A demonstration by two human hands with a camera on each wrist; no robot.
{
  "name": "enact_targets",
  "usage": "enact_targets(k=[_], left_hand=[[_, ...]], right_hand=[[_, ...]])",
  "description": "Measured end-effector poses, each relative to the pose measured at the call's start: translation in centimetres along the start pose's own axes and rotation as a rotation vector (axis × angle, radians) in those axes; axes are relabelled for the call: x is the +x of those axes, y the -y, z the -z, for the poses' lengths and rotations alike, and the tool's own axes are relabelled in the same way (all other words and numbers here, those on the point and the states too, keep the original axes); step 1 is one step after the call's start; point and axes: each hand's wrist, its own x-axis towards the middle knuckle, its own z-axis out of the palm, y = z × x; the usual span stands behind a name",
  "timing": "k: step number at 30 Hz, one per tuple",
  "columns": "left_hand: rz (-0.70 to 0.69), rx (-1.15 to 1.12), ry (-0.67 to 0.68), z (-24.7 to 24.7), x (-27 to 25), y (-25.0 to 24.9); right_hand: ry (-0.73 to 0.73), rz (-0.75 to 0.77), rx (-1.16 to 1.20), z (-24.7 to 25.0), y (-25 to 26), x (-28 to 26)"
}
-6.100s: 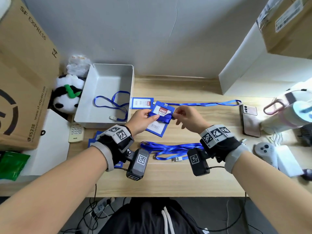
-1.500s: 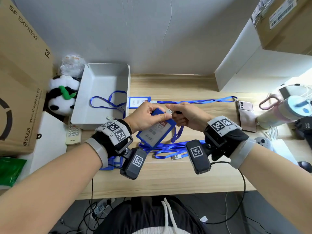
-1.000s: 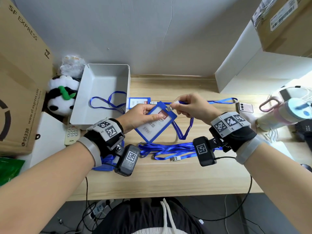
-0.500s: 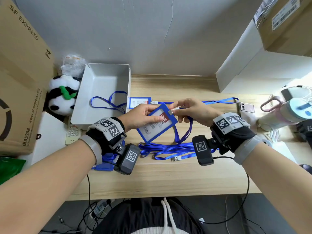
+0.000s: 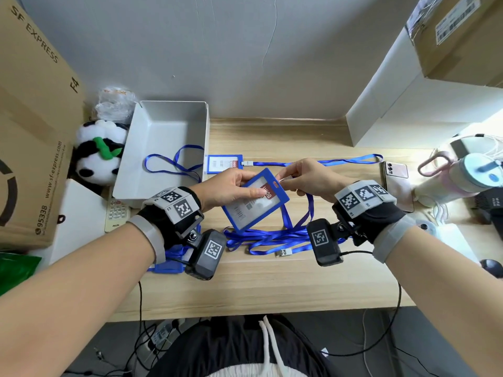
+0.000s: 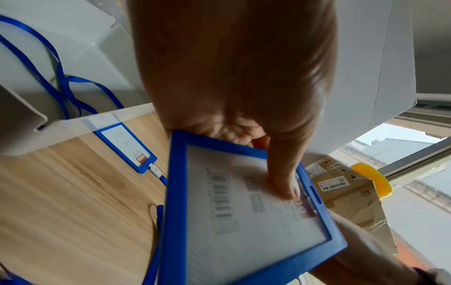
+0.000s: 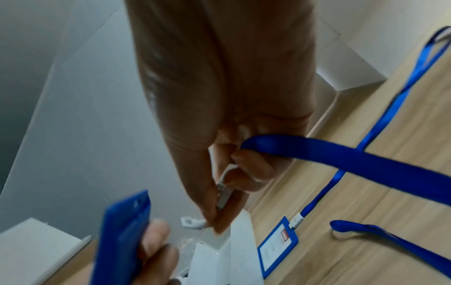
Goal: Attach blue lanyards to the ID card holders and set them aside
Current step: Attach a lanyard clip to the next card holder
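My left hand grips a blue ID card holder above the desk, thumb pressed on its clear face. My right hand pinches the metal clip of a blue lanyard, whose strap hangs down to the desk. The clip's tip sits right at the slot in the holder's top edge; whether it is hooked in I cannot tell. A second holder with a lanyard clipped on lies flat behind my hands. Several loose lanyards lie in a heap in front.
A white tray at the back left holds a blue lanyard loop. More blue holders lie under my left wrist. A phone, a bottle and white boxes crowd the right; a cardboard box and a panda toy stand left.
My left hand has tilted the holder and brought it nearer. My right hand has kept the clip at the holder's top edge, dropping slightly from its raised position a second ago.
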Motion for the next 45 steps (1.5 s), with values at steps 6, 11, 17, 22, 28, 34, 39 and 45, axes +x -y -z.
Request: enact_targets(k=[6, 11, 17, 22, 28, 34, 39, 45], left_hand=[[-0.005, -0.017, -0.092, 0.4, 0.1, 0.4], [-0.013, -0.063, -0.197, 1.0, -0.3, 1.3], [0.017, 0.052, -0.307, 0.2, 0.5, 0.6], [0.005, 0.014, -0.315, 0.0, 0.8, 0.2], [-0.058, 0.090, -0.362, -0.2, 0.8, 0.8], [-0.045, 0.093, -0.363, -0.6, 0.4, 0.7], [0.020, 0.034, -0.353, -0.7, 0.1, 0.8], [0.060, -0.009, -0.363, -0.8, -0.1, 0.1]], right_hand=[[-0.079, -0.020, 0.168, -0.6, -0.2, 0.2], [0.013, 0.019, 0.367, -0.4, -0.2, -0.1], [-0.003, 0.068, 0.323, -1.4, 0.6, -0.5], [-0.027, 0.113, 0.275, -1.9, 0.8, -0.6], [-0.054, 0.096, 0.264, -2.2, 1.2, -0.8], [-0.054, 0.125, 0.270, -2.5, 1.5, -1.2], [-0.098, 0.078, 0.466, -2.3, 1.5, -1.2], [-0.069, 0.079, 0.464, -2.3, 1.6, -1.3]])
